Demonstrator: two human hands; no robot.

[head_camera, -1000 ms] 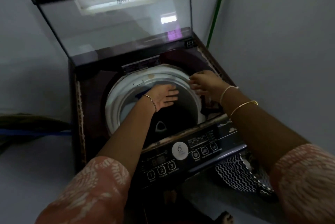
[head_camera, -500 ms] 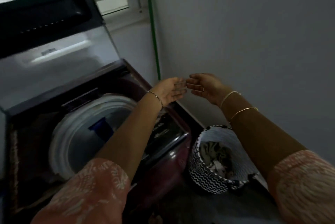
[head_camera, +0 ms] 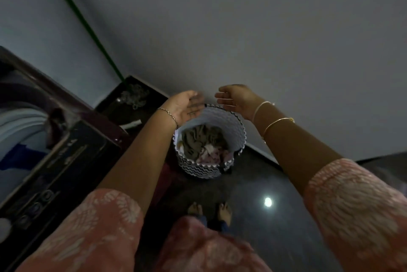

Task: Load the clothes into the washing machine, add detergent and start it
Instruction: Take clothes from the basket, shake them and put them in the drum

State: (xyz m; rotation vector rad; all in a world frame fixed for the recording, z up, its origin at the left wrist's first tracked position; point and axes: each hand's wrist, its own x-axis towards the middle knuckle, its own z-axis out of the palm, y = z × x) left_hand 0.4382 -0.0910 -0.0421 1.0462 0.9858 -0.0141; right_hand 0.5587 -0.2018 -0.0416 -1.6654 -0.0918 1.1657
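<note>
A round laundry basket (head_camera: 239, 130) with a black-and-white zigzag pattern stands on the dark floor by the wall. Inside it lie crumpled clothes (head_camera: 199, 141), olive on top and pale pink below. My left hand (head_camera: 187, 105) hovers over the basket's far left rim, palm up, fingers apart, empty. My right hand (head_camera: 236, 98) hovers over the far right rim, also empty with fingers spread. The washing machine (head_camera: 66, 157) fills the left edge, its white tub rim (head_camera: 19, 121) and dark control panel in view.
A grey wall rises close behind the basket. A green pipe (head_camera: 88, 29) runs down the corner to a dark tray with a clear crumpled thing (head_camera: 134, 96). My bare feet (head_camera: 209, 211) stand just before the basket on the glossy floor.
My view swung right from the machine's tub to the basket. Both hands left the tub and now hang open above the basket.
</note>
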